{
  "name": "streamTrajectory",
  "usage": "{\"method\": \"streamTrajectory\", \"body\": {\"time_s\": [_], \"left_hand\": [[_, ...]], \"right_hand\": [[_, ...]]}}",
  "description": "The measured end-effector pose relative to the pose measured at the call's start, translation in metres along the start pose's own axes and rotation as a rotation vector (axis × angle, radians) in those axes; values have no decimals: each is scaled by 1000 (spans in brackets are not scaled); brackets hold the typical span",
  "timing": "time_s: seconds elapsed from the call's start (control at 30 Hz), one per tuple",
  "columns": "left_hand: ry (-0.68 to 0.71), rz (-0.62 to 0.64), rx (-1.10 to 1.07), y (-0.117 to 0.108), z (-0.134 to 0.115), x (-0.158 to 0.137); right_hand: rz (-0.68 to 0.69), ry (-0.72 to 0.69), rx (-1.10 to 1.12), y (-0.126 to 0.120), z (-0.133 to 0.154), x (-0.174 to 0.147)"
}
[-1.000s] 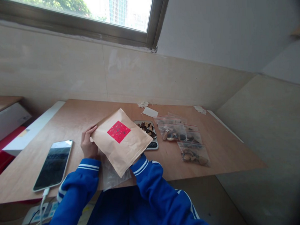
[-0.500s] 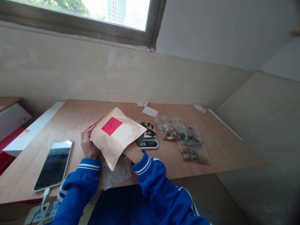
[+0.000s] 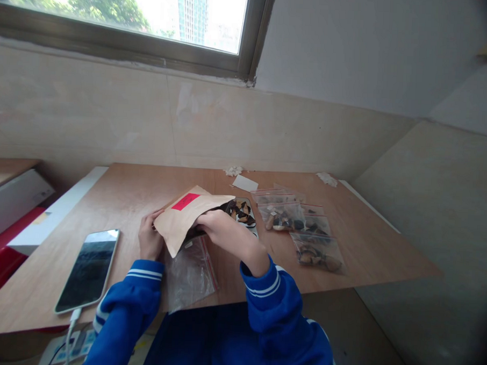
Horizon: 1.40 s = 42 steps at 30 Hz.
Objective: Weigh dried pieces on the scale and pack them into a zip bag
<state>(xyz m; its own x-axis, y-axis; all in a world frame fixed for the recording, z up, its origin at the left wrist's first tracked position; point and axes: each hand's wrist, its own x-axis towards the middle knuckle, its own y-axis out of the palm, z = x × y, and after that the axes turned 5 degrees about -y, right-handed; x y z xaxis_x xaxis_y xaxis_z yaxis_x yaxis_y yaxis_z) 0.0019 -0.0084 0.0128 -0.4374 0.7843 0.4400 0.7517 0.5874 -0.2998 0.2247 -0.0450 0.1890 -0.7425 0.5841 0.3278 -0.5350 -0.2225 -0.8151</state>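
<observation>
Sleeves (image 3: pixel 125 301) of blue reach in from the bottom of the frame. Between them, a clear zip bag (image 3: pixel 191 280) lies at the near edge of the surface (image 3: pixel 369 250), partly covered by the paper bag (image 3: pixel 179 217). At lower left, a phone (image 3: pixel 88 272) trails a white cable (image 3: pixel 73 323) over the edge; a snag on it could drag the phone.

The paper bag is held tilted in the middle of the frame, mouth facing right. The left hand (image 3: pixel 149 236) grasps its left edge; the right hand (image 3: pixel 213 224) is at the mouth, fingers hidden inside, so whether they hold anything cannot be told. A slackened left grip could let the bag tip and spill any loose contents.

Just beyond, bag and forearm block much of the scale (image 3: pixel 254 232); a bump from either could scatter its dark pieces (image 3: pixel 242 210).

Right of centre lie filled zip bags (image 3: pixel 282 219), and farther back a white card (image 3: pixel 245 183) and crumpled tissue (image 3: pixel 233 172).
</observation>
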Motion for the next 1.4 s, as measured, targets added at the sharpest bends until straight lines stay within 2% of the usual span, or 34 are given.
{"method": "streamTrajectory", "body": {"time_s": [0.13,0.3,0.43,0.53,0.7,0.83,0.97,1.17,1.3,1.4], "left_hand": [[-63,47,13,1,9,1],[-80,50,55,2,17,1],[-96,65,85,2,19,2],[-112,69,105,1,19,2],[-79,71,104,1,18,2],[-75,63,94,1,16,2],[-74,48,76,1,15,1],[-72,40,57,1,16,2],[-82,58,78,1,18,2],[-93,65,90,1,18,1]], "right_hand": [[-136,17,173,-20,-3,-14],[-436,169,332,-28,-28,-32],[-695,268,548,-24,-72,-45],[-833,384,547,-19,-120,-59],[-900,626,332,-1,-196,-82],[-860,689,277,13,-229,-84],[-783,690,226,17,-237,-79],[-682,655,207,17,-231,-68],[-732,639,180,7,-217,-67],[-898,565,184,-4,-182,-65]]}}
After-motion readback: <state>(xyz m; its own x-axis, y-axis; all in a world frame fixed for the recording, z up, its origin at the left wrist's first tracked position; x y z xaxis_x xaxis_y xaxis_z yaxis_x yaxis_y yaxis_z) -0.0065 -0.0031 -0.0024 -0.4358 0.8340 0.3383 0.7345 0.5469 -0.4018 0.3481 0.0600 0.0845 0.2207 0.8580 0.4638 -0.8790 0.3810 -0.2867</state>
